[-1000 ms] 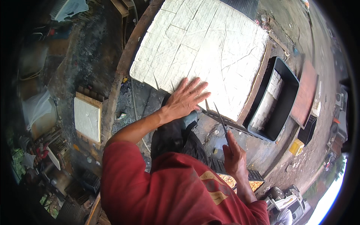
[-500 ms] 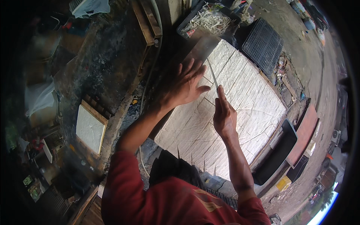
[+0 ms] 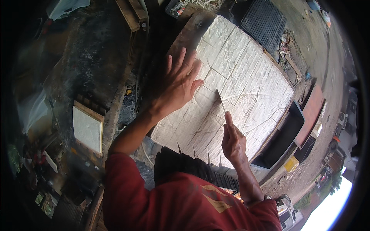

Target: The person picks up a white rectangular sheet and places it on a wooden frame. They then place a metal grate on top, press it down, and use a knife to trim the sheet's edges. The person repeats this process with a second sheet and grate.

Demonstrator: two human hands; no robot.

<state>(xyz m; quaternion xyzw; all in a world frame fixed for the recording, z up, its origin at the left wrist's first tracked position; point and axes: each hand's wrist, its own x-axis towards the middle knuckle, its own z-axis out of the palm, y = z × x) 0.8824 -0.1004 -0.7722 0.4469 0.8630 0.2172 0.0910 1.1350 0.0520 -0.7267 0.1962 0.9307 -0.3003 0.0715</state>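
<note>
A broad white slab [image 3: 250, 77], which looks like tofu, lies before me with a creased surface and straight cut lines dividing it into rectangles. My right hand [image 3: 234, 144] grips a thin-bladed knife [image 3: 221, 101], the index finger stretched along it. The knife tip meets the slab near its middle, though its depth cannot be judged. At the slab's left edge, my left hand [image 3: 175, 86] is spread with the fingers apart and nothing held. Its fingertips reach over the dark board [image 3: 189, 32] beside the slab, and its thumb extends over the white surface.
A black slatted crate [image 3: 264, 23] stands beyond the slab, with a bin of pale scraps [image 3: 204, 4] to its left. A black tray [image 3: 279, 140] sits along the right side. Farther left is a smaller white slab [image 3: 88, 129] in a wooden frame.
The knife and my right hand have come back toward me from the slab's far left part to its middle. My left hand stays spread by the left edge. The whole view has shifted.
</note>
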